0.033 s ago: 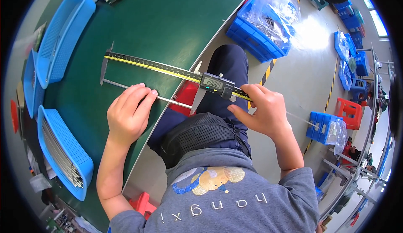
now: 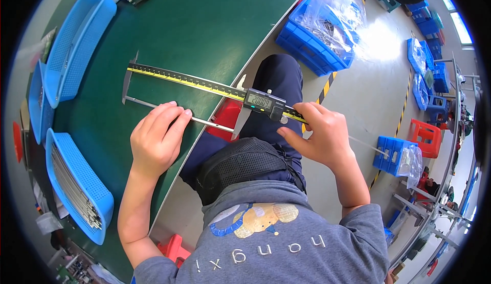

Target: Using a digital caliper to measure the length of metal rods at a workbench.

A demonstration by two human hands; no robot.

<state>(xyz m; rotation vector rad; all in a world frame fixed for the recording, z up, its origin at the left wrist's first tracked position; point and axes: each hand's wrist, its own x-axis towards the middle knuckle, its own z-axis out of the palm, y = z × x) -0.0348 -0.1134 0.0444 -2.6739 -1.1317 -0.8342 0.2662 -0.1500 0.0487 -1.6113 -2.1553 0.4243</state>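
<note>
- Left hand [image 2: 158, 138], centre-left: pinching thin rod [image 2: 212, 124], seemingly keeping it aligned between jaws of caliper [image 2: 204, 85].
- Right hand [image 2: 326, 133], centre-right: grasping caliper's beam end, probably for support.

Workshop: green workbench [image 2: 204, 23], digital caliper [image 2: 263, 102], blue crate [image 2: 303, 44], striped floor tape [image 2: 327, 87]

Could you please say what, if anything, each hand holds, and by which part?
The left hand holds the metal rod near its middle; the right hand holds the digital caliper by its beam's right end.
</note>
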